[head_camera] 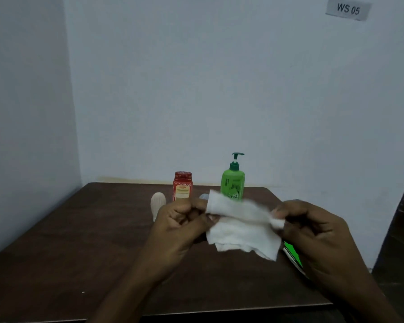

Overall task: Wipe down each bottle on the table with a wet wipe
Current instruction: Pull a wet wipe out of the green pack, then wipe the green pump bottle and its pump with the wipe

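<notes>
A white wet wipe point(243, 231) is stretched between both hands above the middle of the dark wooden table point(79, 241). My left hand point(180, 227) pinches its left edge and my right hand point(313, 231) pinches its right corner. Behind the wipe stand a red bottle point(182, 186) and a green pump bottle point(233, 180), both upright near the far edge. A cream-white bottle point(158, 202) stands left of the red one, partly behind my left hand. A pale rounded object point(203, 196) peeks out between the red and green bottles, mostly hidden.
A green packet point(293, 255) lies on the table under my right hand, near the right edge. White walls close the table at the back and left. A sign reading WS 05 point(348, 8) hangs on the back wall.
</notes>
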Motion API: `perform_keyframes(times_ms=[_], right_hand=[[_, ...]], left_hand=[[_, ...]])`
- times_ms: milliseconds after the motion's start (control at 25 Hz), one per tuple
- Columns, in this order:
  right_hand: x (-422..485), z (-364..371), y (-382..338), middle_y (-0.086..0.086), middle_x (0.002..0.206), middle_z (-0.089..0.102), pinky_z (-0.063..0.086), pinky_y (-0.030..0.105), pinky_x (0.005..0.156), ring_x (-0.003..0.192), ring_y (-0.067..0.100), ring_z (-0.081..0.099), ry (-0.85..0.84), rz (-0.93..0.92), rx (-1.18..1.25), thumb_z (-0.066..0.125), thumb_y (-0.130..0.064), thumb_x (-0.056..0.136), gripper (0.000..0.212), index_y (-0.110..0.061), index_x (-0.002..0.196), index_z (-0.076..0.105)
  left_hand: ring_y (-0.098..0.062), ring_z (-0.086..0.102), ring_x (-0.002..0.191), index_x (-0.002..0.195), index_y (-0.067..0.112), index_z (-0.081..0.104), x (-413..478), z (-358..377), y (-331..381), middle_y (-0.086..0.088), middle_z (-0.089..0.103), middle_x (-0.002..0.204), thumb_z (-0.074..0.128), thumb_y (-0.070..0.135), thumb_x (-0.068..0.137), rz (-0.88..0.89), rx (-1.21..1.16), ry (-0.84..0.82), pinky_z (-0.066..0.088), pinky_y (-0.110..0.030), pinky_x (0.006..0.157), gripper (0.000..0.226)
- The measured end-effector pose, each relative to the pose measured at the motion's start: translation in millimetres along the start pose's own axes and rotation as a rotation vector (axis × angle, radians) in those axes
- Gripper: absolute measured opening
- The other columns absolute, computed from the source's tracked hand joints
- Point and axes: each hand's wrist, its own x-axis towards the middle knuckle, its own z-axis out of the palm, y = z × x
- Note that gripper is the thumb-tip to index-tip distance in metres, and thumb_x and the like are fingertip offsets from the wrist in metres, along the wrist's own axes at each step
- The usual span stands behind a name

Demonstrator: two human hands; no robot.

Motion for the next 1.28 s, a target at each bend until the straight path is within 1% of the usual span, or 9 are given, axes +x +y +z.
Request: perform_keyframes(times_ms=[160,280,440,520,600,680,800,1040,1280], right_hand=[[6.6,-9.4,2.7,0.001,0.094,0.07,0.052,0.023,0.081,0.098,0.02,0.066,-0.07,-0.13,-0.183,0.062,0.023,0.079,0.042,-0.017,0.069,0.072],[2.7,-12.9,18.3,0.014,0.098,0.068,0.05,0.03,0.076,0.097,0.028,0.061,-0.038,-0.148,0.128,0.05,0.01,0.078,0.028,-0.009,0.069,0.068],[-11.6,17.9,70.1,0.026,0.124,0.06,0.054,0.039,0.088,0.112,0.038,0.056,0.069,0.341,0.816,0.036,-0.028,0.097,0.041,-0.003,0.112,0.065],[-21.5,35.8,98.5,0.025,0.144,0.048,0.036,0.056,0.111,0.133,0.043,0.046,-0.037,0.688,1.07,0.04,-0.059,0.097,0.069,-0.004,0.137,0.053],[-26.2,47.2,112.8,0.026,0.147,0.044,0.025,0.059,0.116,0.137,0.044,0.041,-0.043,0.822,1.171,0.062,-0.056,0.089,0.08,0.002,0.141,0.046],[-24.3,49.8,124.2,0.03,0.137,0.054,0.044,0.055,0.105,0.124,0.046,0.054,0.071,0.791,1.049,0.078,-0.026,0.081,0.065,0.006,0.132,0.054],[-17.6,52.6,141.6,0.033,0.12,0.063,0.059,0.045,0.082,0.103,0.043,0.068,0.185,0.789,0.893,0.061,-0.006,0.083,0.047,0.012,0.127,0.055],[-13.5,45.6,165.3,0.028,0.094,0.073,0.062,0.041,0.061,0.074,0.036,0.074,0.449,0.838,0.957,0.053,0.005,0.084,0.034,0.013,0.117,0.057],[-18.0,44.5,170.8,0.027,0.102,0.072,0.062,0.038,0.059,0.08,0.035,0.074,0.557,0.809,0.885,0.054,0.003,0.086,0.029,0.008,0.114,0.063]], left_hand=[[-0.027,0.074,0.093,0.08,0.008,0.081,2.9,-0.1,-11.1,-0.016,0.077,0.096,0.064,0.01,0.084,-0.036,-0.163,-0.02,0.062,-0.04,0.076,0.017],[-0.031,0.073,0.088,0.086,0.006,0.078,7.5,3.4,-19.0,-0.021,0.075,0.095,0.07,0.026,0.083,-0.07,-0.171,-0.067,0.061,-0.041,0.074,0.021],[-0.021,0.075,0.088,0.104,0.002,0.072,28.6,0.7,-46.9,-0.013,0.078,0.096,0.074,-0.006,0.085,-0.21,0.191,-0.13,0.062,-0.032,0.076,0.021],[-0.025,0.075,0.095,0.109,0.002,0.071,40.1,-6.4,-62.4,-0.016,0.077,0.104,0.072,-0.01,0.084,-0.286,0.326,-0.176,0.061,-0.036,0.085,0.028],[-0.027,0.074,0.101,0.112,0.004,0.071,52.4,-16.6,-73.0,-0.016,0.076,0.109,0.074,-0.009,0.082,-0.321,0.433,-0.224,0.06,-0.038,0.089,0.032],[-0.03,0.072,0.106,0.114,0.006,0.071,64.2,-24.6,-77.1,-0.015,0.075,0.112,0.076,-0.008,0.081,-0.345,0.494,-0.287,0.061,-0.04,0.091,0.036],[-0.028,0.072,0.105,0.117,0.012,0.07,79.1,-27.7,-80.7,-0.011,0.074,0.113,0.08,0.0,0.08,-0.401,0.553,-0.404,0.061,-0.039,0.09,0.04],[-0.004,0.07,0.085,0.135,0.022,0.053,137.1,-8.7,-84.7,0.009,0.073,0.092,0.075,0.018,0.088,-0.112,0.689,-0.028,0.06,-0.031,0.079,0.052],[-0.022,0.06,0.12,0.157,0.043,0.003,223.1,23.0,-86.2,-0.012,0.063,0.13,0.078,0.029,0.086,0.038,0.847,0.019,0.048,-0.032,0.092,0.103]])
